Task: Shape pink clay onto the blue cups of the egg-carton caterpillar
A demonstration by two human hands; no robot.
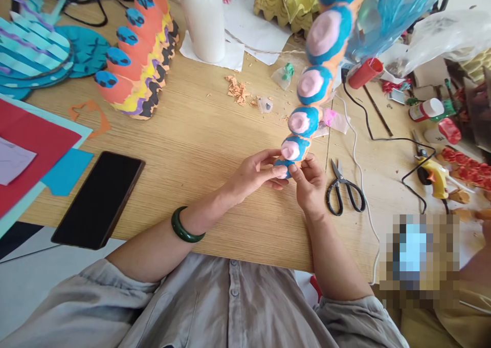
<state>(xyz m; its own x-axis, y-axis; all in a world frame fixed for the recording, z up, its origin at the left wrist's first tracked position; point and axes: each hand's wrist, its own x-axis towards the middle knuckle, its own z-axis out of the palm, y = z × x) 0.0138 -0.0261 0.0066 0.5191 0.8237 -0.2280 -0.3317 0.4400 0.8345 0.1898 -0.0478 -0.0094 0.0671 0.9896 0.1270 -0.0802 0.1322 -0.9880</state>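
Pinching egg-carton chain (304, 121), scissors (338, 173) beside, phone (98, 199) left

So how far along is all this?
The orange strip looks finished, with its yellow-and-black edging. In hand: the left hand and right hand pinch the end of a blue-and-pink strip. Still left, it seems: that strip shows no such edging from here.
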